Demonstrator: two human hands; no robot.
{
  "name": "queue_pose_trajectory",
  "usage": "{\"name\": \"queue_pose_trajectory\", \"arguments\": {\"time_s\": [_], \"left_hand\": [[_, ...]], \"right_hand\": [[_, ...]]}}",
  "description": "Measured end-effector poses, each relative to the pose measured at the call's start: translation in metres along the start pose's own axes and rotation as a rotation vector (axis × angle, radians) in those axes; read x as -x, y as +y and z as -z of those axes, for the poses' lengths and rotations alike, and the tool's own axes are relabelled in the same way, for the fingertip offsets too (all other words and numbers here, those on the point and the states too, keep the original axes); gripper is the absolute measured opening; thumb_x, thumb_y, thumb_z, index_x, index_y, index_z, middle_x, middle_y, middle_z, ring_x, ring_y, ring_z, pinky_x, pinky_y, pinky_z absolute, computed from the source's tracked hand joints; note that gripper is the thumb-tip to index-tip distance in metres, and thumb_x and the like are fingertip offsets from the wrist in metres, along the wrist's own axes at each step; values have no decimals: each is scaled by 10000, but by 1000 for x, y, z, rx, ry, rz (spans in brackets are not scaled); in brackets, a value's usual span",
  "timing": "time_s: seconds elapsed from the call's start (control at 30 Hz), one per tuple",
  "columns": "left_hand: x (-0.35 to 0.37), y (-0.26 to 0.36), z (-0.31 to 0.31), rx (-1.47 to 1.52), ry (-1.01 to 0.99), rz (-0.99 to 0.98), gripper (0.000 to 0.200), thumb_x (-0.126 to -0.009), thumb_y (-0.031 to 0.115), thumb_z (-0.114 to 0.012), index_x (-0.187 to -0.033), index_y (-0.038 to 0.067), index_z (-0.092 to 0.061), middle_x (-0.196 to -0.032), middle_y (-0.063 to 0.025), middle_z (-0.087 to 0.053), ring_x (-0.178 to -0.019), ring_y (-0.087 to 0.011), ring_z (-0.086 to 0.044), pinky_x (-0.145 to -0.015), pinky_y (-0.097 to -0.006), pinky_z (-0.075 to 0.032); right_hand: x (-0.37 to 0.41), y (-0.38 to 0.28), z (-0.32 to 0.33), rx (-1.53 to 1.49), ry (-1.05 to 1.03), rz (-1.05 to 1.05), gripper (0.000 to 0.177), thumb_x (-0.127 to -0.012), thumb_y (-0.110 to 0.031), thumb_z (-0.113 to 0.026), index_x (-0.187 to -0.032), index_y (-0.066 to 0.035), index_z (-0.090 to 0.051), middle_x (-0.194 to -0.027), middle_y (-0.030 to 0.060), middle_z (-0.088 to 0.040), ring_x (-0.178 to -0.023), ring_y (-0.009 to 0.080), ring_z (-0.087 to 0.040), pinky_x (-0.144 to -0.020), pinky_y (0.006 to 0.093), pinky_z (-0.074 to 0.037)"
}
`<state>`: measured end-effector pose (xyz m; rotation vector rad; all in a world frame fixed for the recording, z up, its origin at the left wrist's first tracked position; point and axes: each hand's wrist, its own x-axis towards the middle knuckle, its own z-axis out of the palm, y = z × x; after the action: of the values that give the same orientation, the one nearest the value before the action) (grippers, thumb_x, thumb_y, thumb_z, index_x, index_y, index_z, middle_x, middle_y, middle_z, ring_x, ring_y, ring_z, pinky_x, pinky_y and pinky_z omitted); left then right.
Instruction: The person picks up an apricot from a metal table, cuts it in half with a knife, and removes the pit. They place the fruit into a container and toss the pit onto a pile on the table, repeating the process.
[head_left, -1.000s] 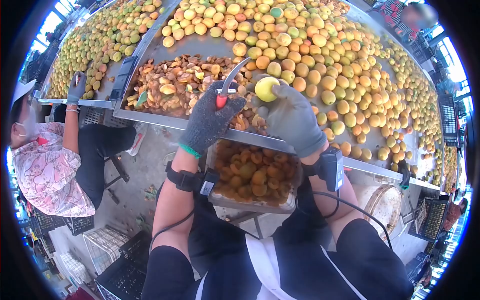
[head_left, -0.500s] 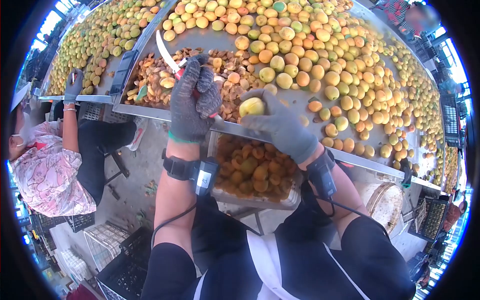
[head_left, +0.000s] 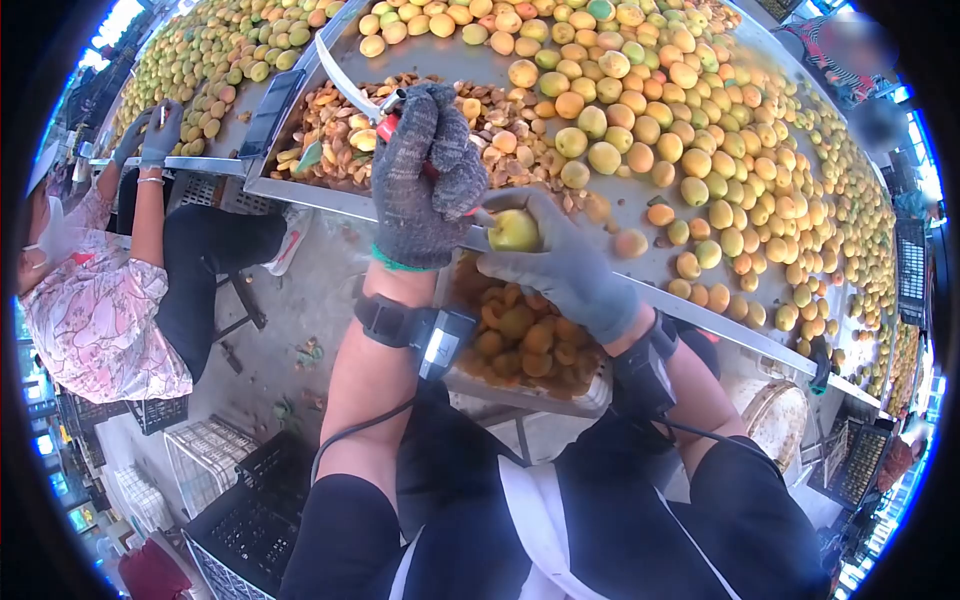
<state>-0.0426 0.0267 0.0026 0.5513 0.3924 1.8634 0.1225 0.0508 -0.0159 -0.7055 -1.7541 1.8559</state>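
My left hand [head_left: 422,185], in a dark grey knit glove, is wrapped round the red handle of a curved knife [head_left: 343,78]. Its pale blade points up and to the left, away from the fruit. The handle's lower end comes out of the fist right beside a yellow-green apricot [head_left: 515,231]. That apricot sits in the fingers of my right hand [head_left: 578,272], which wears a lighter grey glove. Below both hands is a tub [head_left: 575,402] of orange apricots, partly covered by my forearms.
A metal table [head_left: 465,65] carries many loose apricots [head_left: 690,150] and a heap of split pieces and pits [head_left: 345,125]. At left a co-worker [head_left: 95,310] sits at another fruit-covered table. Black crates [head_left: 265,510] stand on the floor, and a round white bucket [head_left: 770,415] at right.
My left hand has moved right, bringing the knife handle's lower end up to the apricot. My right hand has come slightly lower. The co-worker's two hands now show together.
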Motion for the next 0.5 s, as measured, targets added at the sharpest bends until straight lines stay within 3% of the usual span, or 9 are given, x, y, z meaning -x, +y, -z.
{"name": "queue_pose_trajectory", "arguments": {"time_s": [0.07,0.1,0.17,0.2,0.3,0.33,0.43,0.47,0.5], "left_hand": [[-1,1,-3,6,-25,17,182,-1000,251,-524,-1051,94,-603,-646,17,-478,-377,-81,-365,-331,-223,-294],[0,0,-4,4,-25,16,182,-1000,251,-524,-1051,94,-603,-646,17,-478,-377,-81,-365,-331,-223,-294],[2,-2,-8,1,-9,95,188,-1000,254,-524,-1070,93,-589,-637,16,-482,-374,-85,-367,-332,-221,-298],[4,-1,-11,20,15,125,207,-996,243,-529,-1106,72,-570,-630,-1,-487,-370,-93,-367,-332,-226,-304],[2,-2,-10,-24,-10,135,260,-977,243,-555,-1151,51,-550,-647,-32,-513,-373,-111,-392,-335,-241,-325],[0,-1,-4,-170,-90,62,386,-976,339,-539,-1235,52,-548,-746,-25,-497,-448,-123,-435,-399,-258,-376],[-7,1,4,-112,-92,-42,453,-965,355,-550,-1314,69,-504,-813,-53,-550,-692,-176,-579,-600,-319,-509],[-6,2,1,-124,-100,-56,453,-965,355,-550,-1314,69,-504,-813,-53,-550,-692,-176,-579,-600,-319,-509],[-4,2,-3,-118,-83,-45,427,-949,294,-579,-1301,63,-506,-882,-65,-591,-770,-193,-619,-672,-333,-534]], "right_hand": [[4,-13,2,-228,-141,-372,421,-912,-306,-675,-1231,-82,-515,-949,3,-622,-775,84,-597,-588,211,-482],[5,-11,3,-229,-143,-370,421,-912,-306,-675,-1231,-82,-515,-949,3,-622,-775,84,-597,-588,211,-482],[6,-6,4,-624,-274,-415,400,-984,-412,-515,-1231,-97,-532,-999,1,-634,-826,98,-613,-617,220,-487],[9,-7,1,-587,-227,-405,395,-1007,-434,-431,-1205,-116,-556,-1032,7,-643,-867,102,-620,-619,221,-484],[8,-1,-4,-552,-132,-373,344,-1005,-403,-447,-1181,-131,-562,-1051,3,-638,-856,108,-623,-613,224,-482],[6,4,0,-549,-143,-362,301,-1000,-368,-461,-1154,-130,-561,-1071,7,-628,-860,126,-627,-617,236,-487],[5,2,6,-753,-99,-481,250,-992,-336,-478,-1121,-139,-561,-1058,18,-624,-869,158,-630,-631,250,-495],[5,3,6,-819,-88,-488,240,-986,-328,-491,-1085,-125,-571,-1035,47,-628,-860,193,-634,-628,264,-499],[3,6,7,-820,-98,-474,240,-986,-328,-491,-1085,-125,-571,-1035,47,-628,-860,193,-634,-628,264,-499]]}}
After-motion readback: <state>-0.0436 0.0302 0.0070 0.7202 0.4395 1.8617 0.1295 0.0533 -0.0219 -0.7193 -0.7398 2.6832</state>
